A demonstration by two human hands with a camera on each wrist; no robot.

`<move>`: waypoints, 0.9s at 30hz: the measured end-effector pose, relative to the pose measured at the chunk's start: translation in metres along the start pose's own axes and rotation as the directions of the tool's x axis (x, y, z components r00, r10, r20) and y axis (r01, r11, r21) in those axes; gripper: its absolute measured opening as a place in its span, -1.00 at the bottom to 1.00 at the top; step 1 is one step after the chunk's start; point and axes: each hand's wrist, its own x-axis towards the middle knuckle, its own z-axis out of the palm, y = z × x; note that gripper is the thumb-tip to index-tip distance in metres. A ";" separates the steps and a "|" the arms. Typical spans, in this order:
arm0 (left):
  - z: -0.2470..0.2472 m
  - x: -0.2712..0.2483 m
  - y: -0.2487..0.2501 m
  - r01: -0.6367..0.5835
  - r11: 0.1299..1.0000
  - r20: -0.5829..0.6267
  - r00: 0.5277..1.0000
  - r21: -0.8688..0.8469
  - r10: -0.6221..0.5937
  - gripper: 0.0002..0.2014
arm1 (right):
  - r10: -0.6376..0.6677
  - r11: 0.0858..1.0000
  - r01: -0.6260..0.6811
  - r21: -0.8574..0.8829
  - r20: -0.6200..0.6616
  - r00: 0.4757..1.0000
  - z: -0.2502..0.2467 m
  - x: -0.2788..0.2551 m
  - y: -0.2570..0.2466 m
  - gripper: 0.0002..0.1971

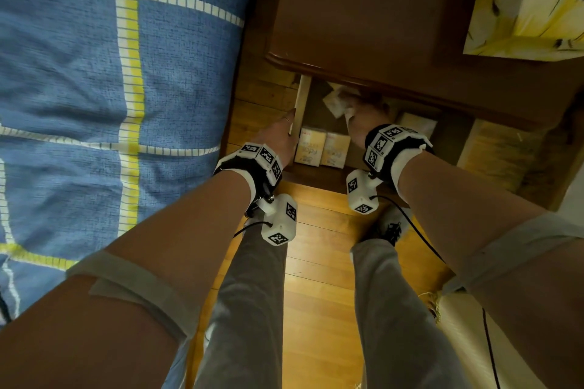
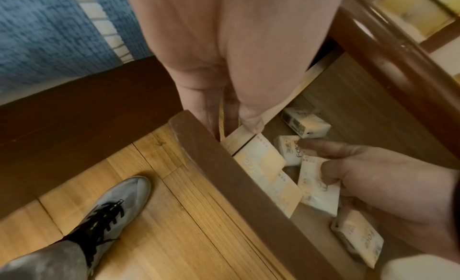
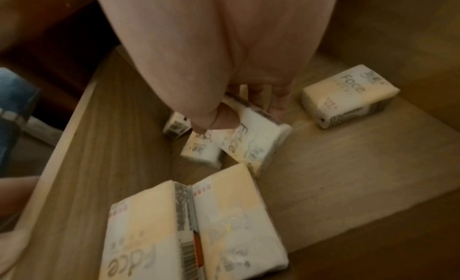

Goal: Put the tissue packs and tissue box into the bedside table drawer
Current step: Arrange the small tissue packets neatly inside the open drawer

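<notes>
The bedside table drawer (image 1: 302,98) stands pulled out, with several yellow-and-white "Face" tissue packs on its wooden bottom. My right hand (image 3: 248,115) reaches deep inside and pinches one tissue pack (image 3: 251,140) between thumb and fingers, tilted just above the bottom. Two small packs (image 3: 199,148) lie right beside it. A pair of packs (image 3: 189,225) lies side by side at the drawer front, and one more pack (image 3: 348,95) sits apart at the right. My left hand (image 2: 231,122) grips the drawer's left side wall (image 2: 286,99) near the front corner.
The brown table top (image 1: 363,9) overhangs the back of the drawer and carries a yellow-and-white patterned box (image 1: 521,0) at its far right. A bed with a blue checked cover (image 1: 79,73) lies close on the left. My feet stand on the wooden floor (image 1: 319,262) before the drawer front (image 2: 236,185).
</notes>
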 end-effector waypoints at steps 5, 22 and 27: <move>0.000 0.000 0.001 0.006 1.000 -0.004 1.000 -0.017 -0.006 -0.49 | 0.076 0.993 -0.080 -0.085 -0.054 0.996 0.000 -0.001 0.002 -0.63; 0.000 -0.001 0.000 0.019 0.997 0.005 1.000 -0.075 -0.019 -0.48 | -0.016 0.999 0.016 -0.032 0.014 1.000 -0.008 -0.009 -0.005 -0.21; 0.001 0.001 -0.004 0.004 0.995 0.012 1.000 -0.097 -0.002 -0.48 | -0.117 0.993 0.118 -0.009 0.081 0.990 -0.009 -0.009 -0.011 -0.10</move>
